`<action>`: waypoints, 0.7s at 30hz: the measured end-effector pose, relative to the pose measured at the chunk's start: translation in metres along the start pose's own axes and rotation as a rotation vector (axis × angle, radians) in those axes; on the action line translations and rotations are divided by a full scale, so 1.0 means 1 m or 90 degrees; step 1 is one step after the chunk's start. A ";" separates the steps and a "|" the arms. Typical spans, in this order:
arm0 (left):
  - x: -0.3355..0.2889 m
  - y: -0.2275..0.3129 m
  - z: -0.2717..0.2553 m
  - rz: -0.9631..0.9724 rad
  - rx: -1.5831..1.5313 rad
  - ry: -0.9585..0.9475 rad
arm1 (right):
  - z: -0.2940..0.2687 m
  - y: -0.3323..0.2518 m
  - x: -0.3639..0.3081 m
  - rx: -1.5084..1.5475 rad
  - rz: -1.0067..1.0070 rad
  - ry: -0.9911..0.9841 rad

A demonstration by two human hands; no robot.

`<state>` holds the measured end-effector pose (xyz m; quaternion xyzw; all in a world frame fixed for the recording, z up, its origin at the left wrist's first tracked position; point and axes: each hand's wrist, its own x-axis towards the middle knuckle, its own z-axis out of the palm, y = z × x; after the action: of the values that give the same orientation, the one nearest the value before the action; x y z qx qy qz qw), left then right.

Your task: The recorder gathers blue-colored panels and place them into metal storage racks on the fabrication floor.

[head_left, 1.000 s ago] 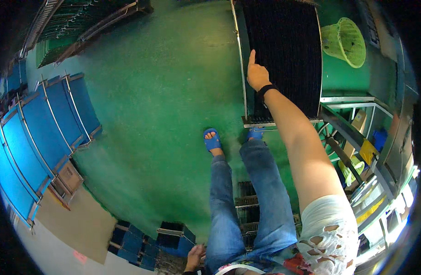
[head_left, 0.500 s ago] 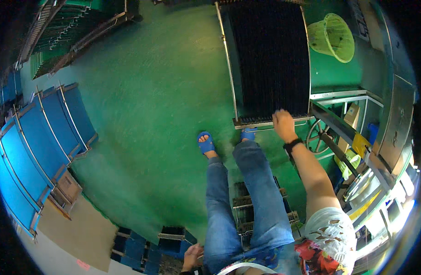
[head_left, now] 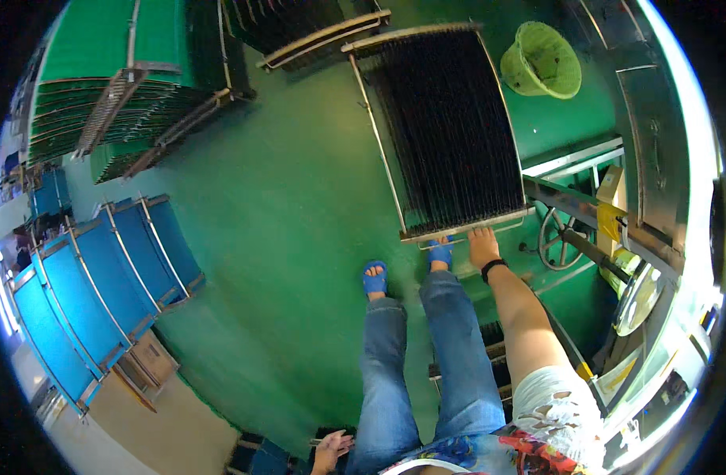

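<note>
A rack of closely spaced dark panels (head_left: 450,131) with pale metal side rails stands in front of my feet. My right hand (head_left: 482,246), with a black band at the wrist, is at its near rail (head_left: 434,233). The fingers bend over the rail beside the thin wire handle, and the palm side is hidden. Low at the bottom edge, my left hand (head_left: 333,451) hangs beside my left thigh. Its fingers are apart and it holds nothing. A small dark rack (head_left: 329,435) lies just behind that hand.
Blue panels on a metal-railed rack (head_left: 117,261) stand at left. Green and dark racks (head_left: 165,119) are at the far left. A yellow-green basket (head_left: 541,62) sits beyond the main rack's right side. A handwheel (head_left: 559,240) and metal machine frame (head_left: 572,198) are at right.
My right hand has drawn back slightly, its fingers now on the near rail. My left hand's fingers have spread. The view has shifted, bringing the rack's far end into sight.
</note>
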<state>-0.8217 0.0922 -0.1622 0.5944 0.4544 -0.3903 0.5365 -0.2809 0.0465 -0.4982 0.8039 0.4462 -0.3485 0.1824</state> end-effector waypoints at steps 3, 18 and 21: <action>-0.007 -0.002 0.004 -0.307 -0.654 0.089 | -0.012 -0.030 -0.029 0.044 -0.010 0.018; -0.140 -0.122 0.006 -0.214 -0.820 0.399 | -0.062 -0.207 -0.163 0.293 -0.065 -0.089; -0.174 -0.122 0.063 -0.236 -0.870 0.468 | -0.031 -0.212 -0.163 0.314 -0.093 -0.020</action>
<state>-0.9867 0.0097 -0.0388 0.1395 0.8326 0.1127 0.5240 -0.5062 0.0833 -0.3552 0.7841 0.4022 -0.4712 -0.0378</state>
